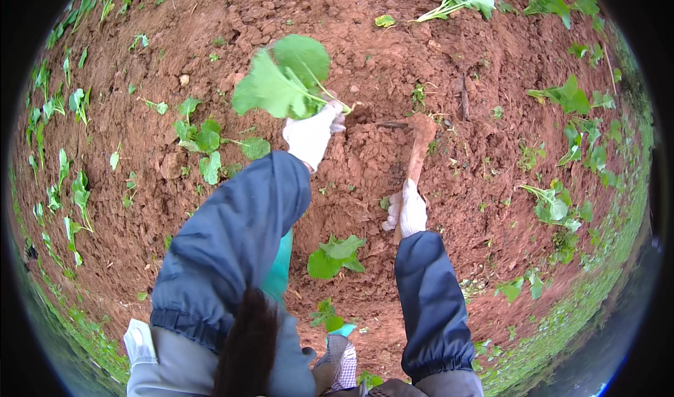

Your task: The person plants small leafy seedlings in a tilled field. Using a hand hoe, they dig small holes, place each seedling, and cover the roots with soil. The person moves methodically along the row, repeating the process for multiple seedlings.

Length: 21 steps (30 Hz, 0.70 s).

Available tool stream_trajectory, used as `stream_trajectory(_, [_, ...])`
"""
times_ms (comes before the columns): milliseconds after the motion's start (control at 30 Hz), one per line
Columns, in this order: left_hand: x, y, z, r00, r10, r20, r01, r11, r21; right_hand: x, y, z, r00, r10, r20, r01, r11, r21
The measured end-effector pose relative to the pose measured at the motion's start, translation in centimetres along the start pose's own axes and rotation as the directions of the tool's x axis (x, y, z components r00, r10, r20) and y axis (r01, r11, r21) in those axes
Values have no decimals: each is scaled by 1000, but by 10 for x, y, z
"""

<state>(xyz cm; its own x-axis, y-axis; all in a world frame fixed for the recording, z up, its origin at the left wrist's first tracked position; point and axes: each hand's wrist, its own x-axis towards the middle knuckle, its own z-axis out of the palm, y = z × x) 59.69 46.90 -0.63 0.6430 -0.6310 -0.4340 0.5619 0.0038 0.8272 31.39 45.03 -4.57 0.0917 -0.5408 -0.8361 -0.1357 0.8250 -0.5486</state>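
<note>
White-gloved, my left hand (pixel 316 131) grips a leafy green seedling (pixel 279 81) by its stems near the root end. Its broad leaves spread up and to the left, slightly blurred. My right hand (pixel 410 210), also in a white glove, is closed around the wooden handle of a small hoe (pixel 419 144). The soil-covered hoe head points left, its blade touching or just above the loose reddish soil (pixel 363 155) beside a shallow hollow. Between my arms, a low leafy plant (pixel 336 256) stands in the ground.
A loose seedling (pixel 458 1) lies at the top right. More leafy plants (pixel 202 139) are at left, and others (pixel 553 205) line the right side. A grassy strip (pixel 595 291) borders the soil. A teal boot (pixel 279 265) shows beneath my left arm.
</note>
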Motion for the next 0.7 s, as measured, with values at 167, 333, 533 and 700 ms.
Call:
stream_trajectory(167, [-1, -21, 12, 998, -16, -53, 26, 980, 198, -3, 0, 8, 999, 41, -20, -40, 997, 60])
stream_trajectory(333, [11, -24, 12, 991, -130, -37, 129, 824, 553, -13, 1, 9, 1000, -19, -6, 19, 999, 44])
stream_trajectory(533, [26, -26, 3, 986, 12, 168, -148, 537, 831, -41, -24, 29, 998, -51, 34, 48, 995, 88])
stream_trajectory(700, [30, -19, -5, 971, -165, 172, -42, 590, 806, -116, -53, 18, 938, -332, 100, 326, 942, 76])
